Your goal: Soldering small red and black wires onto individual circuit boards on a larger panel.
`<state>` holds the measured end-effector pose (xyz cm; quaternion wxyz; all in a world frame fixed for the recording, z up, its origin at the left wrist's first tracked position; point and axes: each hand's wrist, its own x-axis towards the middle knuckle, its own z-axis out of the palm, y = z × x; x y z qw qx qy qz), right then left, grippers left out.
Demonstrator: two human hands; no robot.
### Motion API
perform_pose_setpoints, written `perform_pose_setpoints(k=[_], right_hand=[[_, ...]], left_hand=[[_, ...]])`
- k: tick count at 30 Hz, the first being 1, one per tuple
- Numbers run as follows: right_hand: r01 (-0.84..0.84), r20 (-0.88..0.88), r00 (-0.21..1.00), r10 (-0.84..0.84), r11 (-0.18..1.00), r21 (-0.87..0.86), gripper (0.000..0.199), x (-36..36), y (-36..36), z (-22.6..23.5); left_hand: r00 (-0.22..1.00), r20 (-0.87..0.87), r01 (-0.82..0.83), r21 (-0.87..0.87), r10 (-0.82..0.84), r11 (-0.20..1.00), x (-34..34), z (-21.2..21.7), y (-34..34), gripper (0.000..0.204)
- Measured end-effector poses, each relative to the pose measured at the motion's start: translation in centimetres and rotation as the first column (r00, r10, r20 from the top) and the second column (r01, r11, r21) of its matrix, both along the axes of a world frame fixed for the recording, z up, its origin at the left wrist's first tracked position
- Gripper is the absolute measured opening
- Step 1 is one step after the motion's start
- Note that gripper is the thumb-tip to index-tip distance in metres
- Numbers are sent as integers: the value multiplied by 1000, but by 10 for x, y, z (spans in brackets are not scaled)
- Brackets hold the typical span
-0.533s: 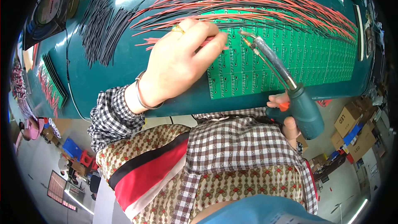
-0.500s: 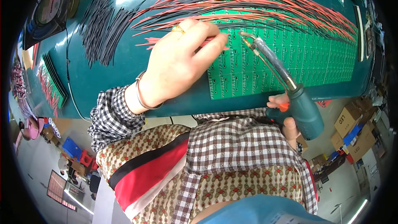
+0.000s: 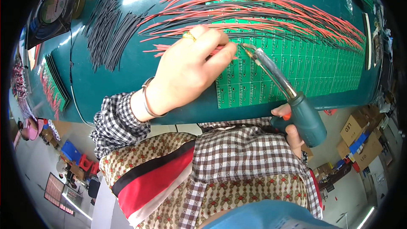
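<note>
Head view: the left hand (image 3: 182,74) is pinching red wires (image 3: 160,51) between its fingers over green circuit boards (image 3: 250,87) on the worktop (image 3: 91,89). The right hand (image 3: 293,137) is gripping a soldering gun (image 3: 308,118), its tip just beside those fingers.

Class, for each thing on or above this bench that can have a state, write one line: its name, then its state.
Left hand: closed on red wires
Right hand: gripping the soldering iron
Red wires: held, ends sticking out
Soldering iron: held, tip near the left hand; hot or cold, cannot tell
Circuit boards: flat, partly covered
Mixed wires: spread across the boards
Black wires: loose pile
Fan: cannot tell whether spinning
</note>
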<state>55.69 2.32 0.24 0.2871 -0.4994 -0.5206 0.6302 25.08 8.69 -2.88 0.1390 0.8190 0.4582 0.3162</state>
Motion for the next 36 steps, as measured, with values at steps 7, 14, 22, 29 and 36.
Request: perform_pose_setpoints(k=[7, 14, 22, 29, 36], right_hand=[[46, -47, 998, -46, 999, -10, 54, -4, -3, -1], [56, -92, 994, -59, 998, -28, 56, -3, -4, -3], [100, 56, 994, -98, 995, -27, 56, -10, -3, -1], [77, -119, 990, -75, 997, 14, 53, -3, -8, -9], [105, -139, 984, -108, 994, -26, 57, -3, -9, -7]], left_hand=[[1000, 8, -9, 43, 8, 999, -1, -5, 2, 34], [1000, -9, -21, 49, 21, 999, 1, -4, 1, 33], [1000, -11, -15, 59, 16, 998, 0, -5, 0, 33], [1000, -13, -18, 60, 18, 998, 0, -5, 0, 34], [1000, -23, -3, 59, 4, 998, -1, -3, 1, 34]])
